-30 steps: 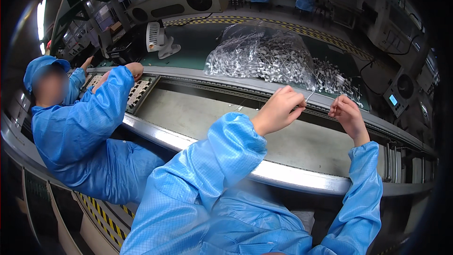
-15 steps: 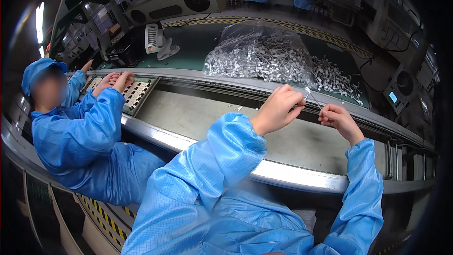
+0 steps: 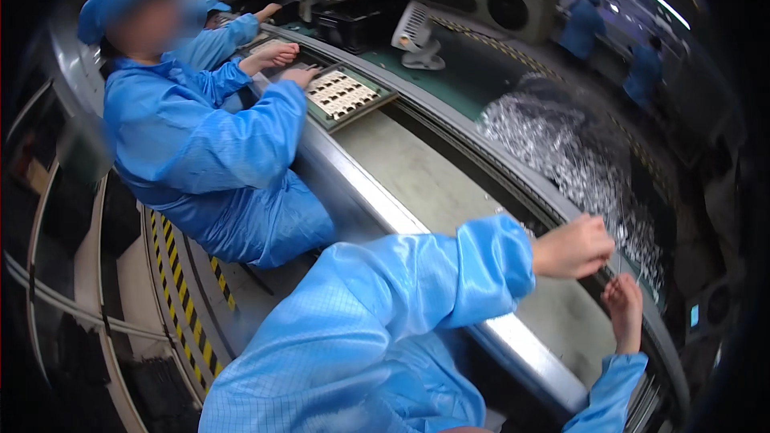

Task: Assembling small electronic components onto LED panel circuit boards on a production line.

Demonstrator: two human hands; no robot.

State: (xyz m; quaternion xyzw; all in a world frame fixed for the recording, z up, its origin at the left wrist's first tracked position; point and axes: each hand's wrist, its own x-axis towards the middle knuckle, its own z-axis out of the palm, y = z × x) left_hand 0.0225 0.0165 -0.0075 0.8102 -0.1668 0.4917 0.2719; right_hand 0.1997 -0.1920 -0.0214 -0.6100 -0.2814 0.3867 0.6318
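Observation:
My left hand [image 3: 573,247] is closed in a pinch above the conveyor's far rail, close to a heap of thin cables with white connectors [image 3: 565,152]. A little nearer and to the right is my right hand [image 3: 624,305], its fingers also pinched together. Between the two hands runs a thin cable [image 3: 618,263], blurred and mostly hidden by the fingers. The heap lies partly in a clear plastic bag beyond the rail.
At left a co-worker in blue [image 3: 204,136] bends over a pallet of white parts [image 3: 341,96] on the conveyor [image 3: 417,160]. A small white fan [image 3: 417,36] and a black bin [image 3: 353,20] stand behind. A long metal edge [image 3: 529,353] runs in front of me.
The view has swung left, so the co-worker and pallet show larger and my hands sit farther right. My hands have come closer together, still pinching the cable.

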